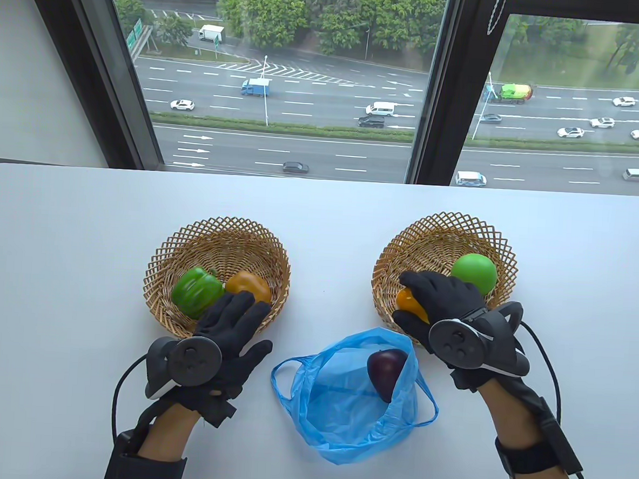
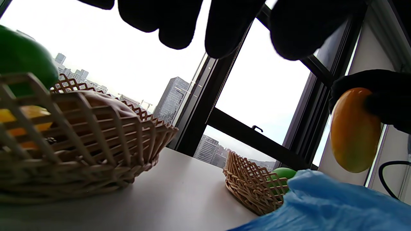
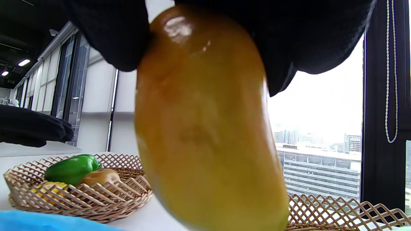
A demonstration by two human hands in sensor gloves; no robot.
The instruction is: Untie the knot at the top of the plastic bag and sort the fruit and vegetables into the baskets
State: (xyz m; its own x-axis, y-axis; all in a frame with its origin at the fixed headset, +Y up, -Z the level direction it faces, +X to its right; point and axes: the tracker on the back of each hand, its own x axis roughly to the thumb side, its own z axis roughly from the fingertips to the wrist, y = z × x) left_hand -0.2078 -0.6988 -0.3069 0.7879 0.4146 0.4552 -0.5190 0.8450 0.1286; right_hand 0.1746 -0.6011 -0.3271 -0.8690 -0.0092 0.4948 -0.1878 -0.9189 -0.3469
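I see my right hand (image 1: 445,312) over the near rim of the right basket (image 1: 444,241). Its fingers (image 1: 419,286) are curled round a mango (image 1: 412,306), yellow-orange, and grip it from above; in the right wrist view the mango (image 3: 205,128) hangs just under the fingers (image 3: 106,35) and fills most of the frame. Just beyond the fingers, inside the same basket, lies a green apple (image 1: 474,273); I can't tell if the glove touches it.

My left hand (image 1: 227,336) is above the near edge of the left basket (image 1: 216,244). Its fingers (image 1: 239,313) are straight and a bit spread, and hold nothing. In the left wrist view the fingertips (image 2: 176,29) hang free in the air, apart from the basket (image 2: 96,128). Just ahead of the fingertips a potato (image 1: 249,286) sits in the basket, w/ a green pepper (image 1: 197,291) to its left, the 2 touching. In the right wrist view sth yellow shows also through the weave of this basket (image 3: 80,192); what it is I can't tell.

Between the 2 hands, nearer to me than both baskets, the blue plastic bag (image 1: 342,403) lies on the white desk (image 1: 81,236) w/ its top open & handles loose. Inside it, on the side toward the right hand, is 1 dark purple round thing (image 1: 386,371), maybe an onion; I can't say for sure.
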